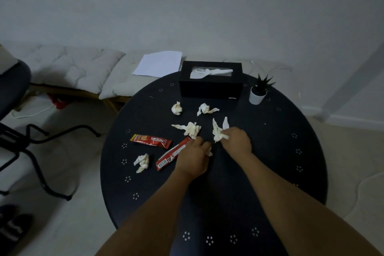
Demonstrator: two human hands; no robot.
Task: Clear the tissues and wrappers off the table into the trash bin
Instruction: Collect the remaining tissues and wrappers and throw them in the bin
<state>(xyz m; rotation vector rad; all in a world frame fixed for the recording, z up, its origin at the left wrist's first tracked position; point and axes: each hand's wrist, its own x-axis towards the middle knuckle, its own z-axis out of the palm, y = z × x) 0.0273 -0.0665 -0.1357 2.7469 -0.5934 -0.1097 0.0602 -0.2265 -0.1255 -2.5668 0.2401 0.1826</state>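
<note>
Both hands worked near the middle of the round dark table (pixel 280 151). The right hand (pixel 236 141) was closed around a crumpled tissue (pixel 218 130), whose ends stuck up past the fingers. The left hand (pixel 193 160) pinched a small white scrap, its fingertips on the upper end of a red wrapper (pixel 171 157). A second wrapper (pixel 151 141) and four loose tissues lay scattered toward the left and far edges, in front of the black tissue box (pixel 211 87).
</note>
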